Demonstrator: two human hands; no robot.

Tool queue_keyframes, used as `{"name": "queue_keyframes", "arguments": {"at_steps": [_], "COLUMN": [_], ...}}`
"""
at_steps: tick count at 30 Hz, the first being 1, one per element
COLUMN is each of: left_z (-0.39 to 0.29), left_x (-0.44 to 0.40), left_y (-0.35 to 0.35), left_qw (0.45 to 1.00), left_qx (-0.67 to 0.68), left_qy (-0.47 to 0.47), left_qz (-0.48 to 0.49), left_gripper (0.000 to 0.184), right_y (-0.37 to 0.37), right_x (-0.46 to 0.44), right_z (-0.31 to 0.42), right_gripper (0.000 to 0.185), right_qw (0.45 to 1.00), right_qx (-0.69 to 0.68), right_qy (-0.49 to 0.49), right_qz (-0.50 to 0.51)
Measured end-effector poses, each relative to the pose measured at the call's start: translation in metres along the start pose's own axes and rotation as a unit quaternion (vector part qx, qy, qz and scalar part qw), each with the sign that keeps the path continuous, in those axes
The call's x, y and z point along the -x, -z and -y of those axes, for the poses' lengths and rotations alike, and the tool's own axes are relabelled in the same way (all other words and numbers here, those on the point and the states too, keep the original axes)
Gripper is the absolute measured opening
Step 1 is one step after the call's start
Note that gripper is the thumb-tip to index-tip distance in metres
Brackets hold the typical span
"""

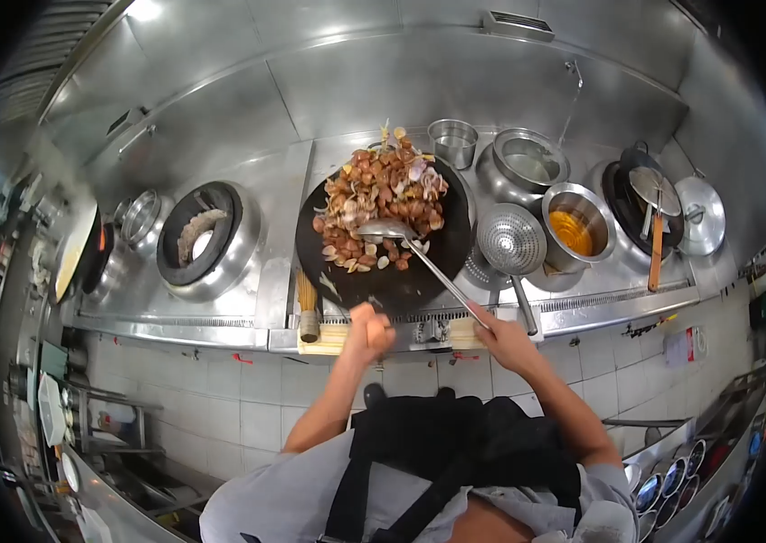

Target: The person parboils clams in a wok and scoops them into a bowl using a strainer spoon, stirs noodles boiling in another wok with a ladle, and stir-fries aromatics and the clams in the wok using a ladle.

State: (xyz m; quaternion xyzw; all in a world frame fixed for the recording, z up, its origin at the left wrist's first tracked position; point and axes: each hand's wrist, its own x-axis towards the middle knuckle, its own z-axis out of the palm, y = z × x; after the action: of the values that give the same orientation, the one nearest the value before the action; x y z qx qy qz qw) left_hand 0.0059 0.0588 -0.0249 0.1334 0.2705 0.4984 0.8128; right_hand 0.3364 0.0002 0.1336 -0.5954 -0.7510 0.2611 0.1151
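Observation:
A large black wok [310,231] sits on the burner in front of me. Its heap of food [387,185], brown chunks with pale slices and onion-like pieces, rises at the far side, some pieces apparently in the air. My left hand [369,335] is closed at the wok's near rim; the part gripped is hidden behind the fingers. My right hand [503,342] is wrapped round the handle end of a long metal ladle [442,279]. The ladle's bowl lies among the food, partly tilted, inside the wok.
A bamboo brush [308,312] stands left of the wok. Rightward are a perforated strainer [511,240], a pot of orange liquid [573,231], a water-filled pot [530,158] and a wooden-handled skimmer [656,244]. Another burner [202,237] is at left. The steel counter edge [175,330] runs before me.

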Motion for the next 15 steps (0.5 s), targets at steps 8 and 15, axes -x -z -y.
{"name": "queue_keyframes", "arguments": {"at_steps": [8, 15], "left_z": [-0.038, -0.043], "left_x": [-0.071, -0.128], "left_y": [-0.055, -0.021], "left_qw": [0.993, 0.993], "left_qx": [0.041, 0.04], "left_qy": [-0.007, 0.034], "left_qz": [-0.11, -0.102], "left_gripper": [0.01, 0.011], "right_y": [0.011, -0.017], "right_x": [0.036, 0.017], "right_z": [-0.017, -0.006], "right_gripper": [0.054, 0.055], "right_qw": [0.987, 0.979], "right_qx": [-0.158, -0.186], "right_qy": [0.024, -0.076], "right_qz": [-0.011, -0.016]}}
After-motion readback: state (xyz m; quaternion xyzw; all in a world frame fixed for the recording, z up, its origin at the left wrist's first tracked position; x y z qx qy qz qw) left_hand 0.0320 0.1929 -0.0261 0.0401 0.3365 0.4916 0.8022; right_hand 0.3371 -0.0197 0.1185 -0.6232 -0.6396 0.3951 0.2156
